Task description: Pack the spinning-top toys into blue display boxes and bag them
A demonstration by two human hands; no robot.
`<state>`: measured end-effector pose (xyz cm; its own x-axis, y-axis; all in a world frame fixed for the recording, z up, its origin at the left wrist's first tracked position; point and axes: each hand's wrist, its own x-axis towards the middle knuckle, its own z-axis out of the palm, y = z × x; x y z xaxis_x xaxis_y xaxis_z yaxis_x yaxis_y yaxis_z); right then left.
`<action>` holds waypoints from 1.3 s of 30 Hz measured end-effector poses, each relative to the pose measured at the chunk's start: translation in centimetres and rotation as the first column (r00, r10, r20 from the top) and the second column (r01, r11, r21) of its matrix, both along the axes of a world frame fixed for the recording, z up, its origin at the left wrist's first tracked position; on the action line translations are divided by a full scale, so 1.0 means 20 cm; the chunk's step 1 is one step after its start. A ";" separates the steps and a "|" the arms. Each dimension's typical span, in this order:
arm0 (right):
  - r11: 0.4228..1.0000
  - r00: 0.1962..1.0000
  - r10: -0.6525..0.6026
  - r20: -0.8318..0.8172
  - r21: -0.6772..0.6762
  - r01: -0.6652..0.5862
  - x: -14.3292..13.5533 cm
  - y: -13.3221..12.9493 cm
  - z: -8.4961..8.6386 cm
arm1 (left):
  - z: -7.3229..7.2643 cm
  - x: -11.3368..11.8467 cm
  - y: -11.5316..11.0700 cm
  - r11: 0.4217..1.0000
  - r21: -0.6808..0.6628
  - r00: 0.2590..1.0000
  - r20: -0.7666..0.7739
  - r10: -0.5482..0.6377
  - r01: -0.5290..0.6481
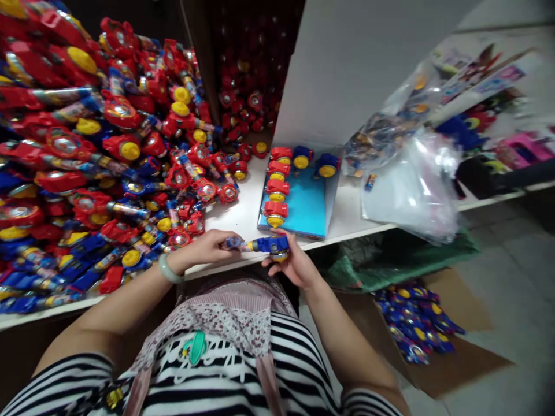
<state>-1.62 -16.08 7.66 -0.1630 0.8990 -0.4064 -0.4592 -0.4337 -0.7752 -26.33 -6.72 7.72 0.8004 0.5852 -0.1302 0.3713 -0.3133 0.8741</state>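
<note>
Between my two hands, over the table's front edge, lies a blue toy with a yellow round part (262, 244) and a printed tube on its left. My left hand (212, 247) is closed on the tube end. The fingers of my right hand (297, 263) are closed round the blue body. Just beyond stands an open display box (307, 202) with a light blue inside. A column of several red toys (277, 188) fills its left side, and two blue toys (314, 162) sit at its back.
A large heap of red and blue toys (121, 150) covers the left of the table (229, 216). Right of the box are clear plastic bags (411, 185) and bagged pieces (373, 144). Below right, an open carton (451, 352) holds several blue toys.
</note>
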 end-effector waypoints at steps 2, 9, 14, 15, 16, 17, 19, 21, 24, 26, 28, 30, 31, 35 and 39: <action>0.973 0.976 -0.039 0.216 0.232 -0.013 0.04 -0.06 0.03 | 0.01 0.07 0.00 0.992 -0.122 0.999 0.046 -0.030 0.035; 0.781 0.648 -0.545 0.533 0.603 0.161 0.09 -0.16 0.13 | 0.10 0.33 -0.04 0.987 -0.150 0.968 0.249 -0.012 0.051; 0.571 0.248 -0.817 0.521 0.792 0.217 0.41 0.12 0.20 | 0.11 0.28 0.05 0.960 -0.107 0.885 0.372 0.281 -0.260; 0.554 0.234 -0.827 0.512 0.814 0.176 0.47 0.22 0.19 | 0.11 0.26 0.08 0.938 -0.149 0.838 0.421 0.347 -0.314; 0.553 0.244 -0.821 0.516 0.825 0.117 0.53 0.32 0.16 | 0.11 0.24 0.12 0.918 -0.193 0.788 0.470 0.397 -0.348; 0.568 0.262 -0.801 0.538 0.822 0.049 0.57 0.42 0.13 | 0.11 0.24 0.15 0.903 -0.223 0.742 0.515 0.429 -0.366; 0.616 0.285 -0.739 0.610 0.783 -0.080 0.61 0.59 0.05 | 0.13 0.25 0.21 0.892 -0.231 0.674 0.588 0.447 -0.389; 0.668 0.278 -0.675 0.683 0.726 -0.162 0.61 0.70 -0.01 | 0.15 0.27 0.23 0.883 -0.210 0.615 0.649 0.447 -0.420; 0.696 0.283 -0.619 0.733 0.679 -0.233 0.61 0.74 -0.04 | 0.18 0.31 0.25 0.857 -0.229 0.537 0.697 0.475 -0.462; 0.694 0.295 -0.603 0.742 0.669 -0.265 0.62 0.73 -0.04 | 0.18 0.32 0.26 0.840 -0.267 0.504 0.700 0.506 -0.473; 0.701 0.281 -0.604 0.746 0.665 -0.258 0.62 0.73 -0.03 | 0.18 0.32 0.29 0.831 -0.306 0.471 0.709 0.525 -0.465; 0.712 0.247 -0.620 0.745 0.666 -0.222 0.63 0.74 -0.03 | 0.18 0.33 0.31 0.828 -0.343 0.445 0.718 0.536 -0.444; 0.716 0.241 -0.620 0.746 0.664 -0.215 0.63 0.75 -0.04 | 0.18 0.34 0.32 0.826 -0.356 0.436 0.719 0.541 -0.436; 0.713 0.348 -0.479 0.806 0.589 -0.381 0.63 0.79 -0.09 | 0.16 0.36 0.34 0.828 -0.369 0.426 0.725 0.540 -0.421; 0.717 0.367 -0.409 0.836 0.543 -0.437 0.63 0.79 -0.08 | 0.17 0.34 0.35 0.846 -0.355 0.407 0.758 0.510 -0.399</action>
<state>10.91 -0.29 6.11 -0.1188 0.9409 0.3173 0.6580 0.3139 -0.6845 -19.55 0.36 11.04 0.1998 0.9235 0.3274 -0.4421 -0.2133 0.8712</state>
